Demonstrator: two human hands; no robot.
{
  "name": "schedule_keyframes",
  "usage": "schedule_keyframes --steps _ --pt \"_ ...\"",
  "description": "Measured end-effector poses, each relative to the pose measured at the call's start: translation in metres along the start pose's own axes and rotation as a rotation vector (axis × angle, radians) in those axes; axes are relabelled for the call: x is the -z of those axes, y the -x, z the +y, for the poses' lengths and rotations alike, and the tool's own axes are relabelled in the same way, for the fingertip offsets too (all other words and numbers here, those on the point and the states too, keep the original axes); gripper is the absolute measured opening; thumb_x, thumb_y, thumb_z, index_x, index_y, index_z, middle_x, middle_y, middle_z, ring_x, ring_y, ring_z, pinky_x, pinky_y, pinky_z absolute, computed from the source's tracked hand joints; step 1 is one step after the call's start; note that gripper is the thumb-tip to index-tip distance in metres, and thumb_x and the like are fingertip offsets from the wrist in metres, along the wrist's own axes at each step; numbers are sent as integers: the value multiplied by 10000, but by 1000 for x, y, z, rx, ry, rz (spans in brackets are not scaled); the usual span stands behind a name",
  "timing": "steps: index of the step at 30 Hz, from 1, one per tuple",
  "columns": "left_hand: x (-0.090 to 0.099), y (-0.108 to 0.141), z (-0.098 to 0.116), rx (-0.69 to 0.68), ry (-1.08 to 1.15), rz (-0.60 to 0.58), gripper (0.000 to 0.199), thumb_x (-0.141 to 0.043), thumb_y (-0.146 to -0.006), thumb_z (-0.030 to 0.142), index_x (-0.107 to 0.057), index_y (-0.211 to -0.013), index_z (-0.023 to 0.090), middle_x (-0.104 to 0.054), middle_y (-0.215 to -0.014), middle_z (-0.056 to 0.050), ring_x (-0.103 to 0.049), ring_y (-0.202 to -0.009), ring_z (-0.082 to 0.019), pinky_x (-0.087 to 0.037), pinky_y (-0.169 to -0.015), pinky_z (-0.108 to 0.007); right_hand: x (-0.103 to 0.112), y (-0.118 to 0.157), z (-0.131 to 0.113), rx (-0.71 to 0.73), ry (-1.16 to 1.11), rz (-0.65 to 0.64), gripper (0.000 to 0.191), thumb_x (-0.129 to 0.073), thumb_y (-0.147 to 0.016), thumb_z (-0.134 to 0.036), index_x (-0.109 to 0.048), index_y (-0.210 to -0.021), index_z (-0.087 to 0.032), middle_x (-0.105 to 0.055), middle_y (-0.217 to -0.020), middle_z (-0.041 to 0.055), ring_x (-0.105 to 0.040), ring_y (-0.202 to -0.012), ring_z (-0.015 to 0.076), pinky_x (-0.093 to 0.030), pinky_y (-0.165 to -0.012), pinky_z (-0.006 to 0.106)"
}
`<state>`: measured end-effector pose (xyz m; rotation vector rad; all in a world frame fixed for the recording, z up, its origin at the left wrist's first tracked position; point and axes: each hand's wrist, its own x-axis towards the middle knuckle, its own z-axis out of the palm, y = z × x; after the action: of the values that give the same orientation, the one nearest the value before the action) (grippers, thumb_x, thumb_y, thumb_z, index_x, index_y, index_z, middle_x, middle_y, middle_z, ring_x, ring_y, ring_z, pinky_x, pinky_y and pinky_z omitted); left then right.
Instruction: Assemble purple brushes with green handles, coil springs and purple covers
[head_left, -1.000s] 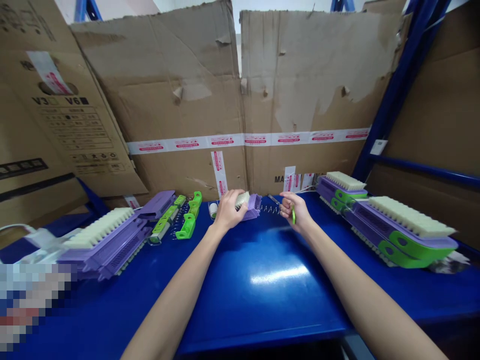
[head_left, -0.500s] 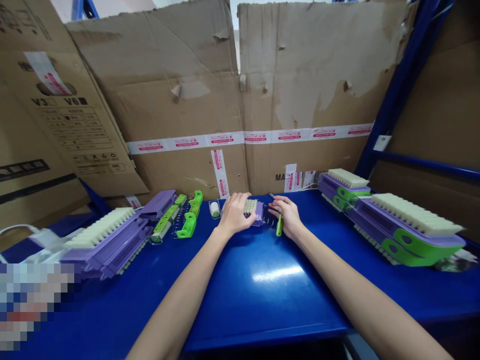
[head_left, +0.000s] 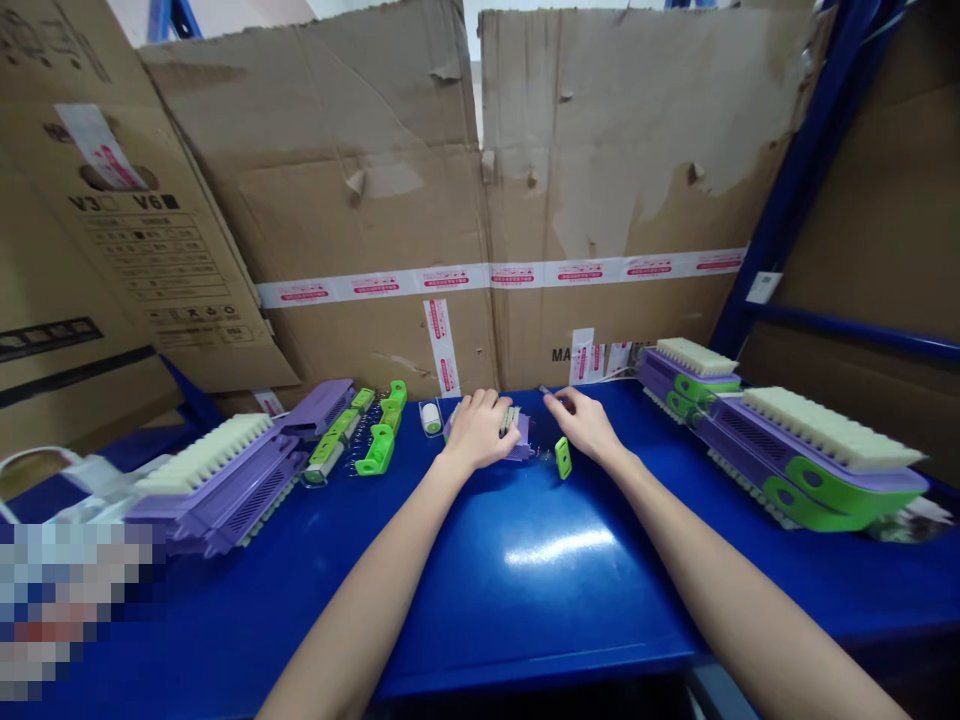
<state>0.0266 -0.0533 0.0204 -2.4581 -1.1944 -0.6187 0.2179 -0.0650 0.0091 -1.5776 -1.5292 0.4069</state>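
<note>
My left hand (head_left: pixel 480 430) is wrapped over a purple brush piece (head_left: pixel 519 440) with pale bristles at the back middle of the blue table. To its right, the fingers of my right hand (head_left: pixel 581 418) are pinched at the end of a thin dark tool (head_left: pixel 544 391). A green plate with holes (head_left: pixel 563 458) stands on edge just left of and below my right hand, not held. Small springs (head_left: pixel 541 453) lie between the purple piece and the green plate. Left of my left hand is a small white roll (head_left: pixel 430 418) in a clear holder.
Purple brush parts (head_left: pixel 225 490) and green clips (head_left: pixel 381 440) lie on the left. Stacked purple and green brushes (head_left: pixel 832 460) stand on the right. Cardboard (head_left: pixel 360 200) walls the back of the blue table (head_left: pixel 525 620). A blue post (head_left: pixel 780 200) rises at right.
My right hand has let go of the green plate and reached slightly up to the dark tool. My left hand has shifted slightly right and tilted over the purple piece.
</note>
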Motion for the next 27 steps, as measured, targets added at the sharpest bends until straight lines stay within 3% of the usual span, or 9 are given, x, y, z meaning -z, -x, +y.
schedule_keyframes --steps 3,6,10,12,17,21,27 --pt "1 0 2 19 -23 -11 344 -456 -815 329 -564 -1097 164 -573 -1012 -106 -494 -955 -263 -385 -820 -394 14 2 -5 118 160 -246 513 -472 -750 -670 -654 -876 -208 -626 -728 47 -567 -669 169 -410 -618 269" --pt "1 0 3 41 -47 -20 345 -434 -833 333 -557 -1110 167 -577 -1014 -106 -500 -955 -262 -374 -822 -395 24 3 -10 34 114 -480 616 -462 -730 -717 -627 -1003 -191 -625 -729 44 -546 -574 136 -388 -518 239" --pt "-2 0 1 84 -85 -14 324 -415 -850 338 -560 -1086 170 -588 -993 -104 -510 -942 -258 -370 -813 -390 30 5 -12 -28 89 -732 766 -695 -576 -633 -539 -1169 -174 -614 -724 18 -525 -547 114 -360 -463 209" --pt "-4 0 0 113 -92 2 309 -410 -855 336 -567 -1060 168 -589 -980 -109 -511 -941 -264 -371 -806 -396 27 8 -13 37 77 -750 804 -774 -500 -556 -544 -1169 -174 -612 -738 6 -529 -581 113 -375 -495 208" --pt "-6 0 -2 135 -64 52 285 -417 -855 331 -573 -1025 164 -584 -953 -120 -512 -941 -284 -371 -802 -419 15 16 -14 139 31 -656 761 -855 -365 -309 -590 -1070 -201 -577 -695 -48 -520 -563 107 -380 -510 209" --pt "-7 1 -3 117 -45 58 271 -415 -859 326 -572 -1016 172 -587 -944 -115 -510 -937 -278 -374 -803 -417 11 14 -11 177 -18 -611 524 -809 -458 -225 -626 -949 -198 -572 -639 -59 -501 -534 93 -349 -488 196" --pt "-7 1 -4 91 -54 60 263 -417 -861 321 -581 -1000 168 -587 -946 -111 -518 -936 -269 -389 -802 -411 11 6 -5 128 -259 -692 355 -727 -631 -341 -644 -905 -132 -601 -584 -21 -526 -534 105 -392 -500 209"
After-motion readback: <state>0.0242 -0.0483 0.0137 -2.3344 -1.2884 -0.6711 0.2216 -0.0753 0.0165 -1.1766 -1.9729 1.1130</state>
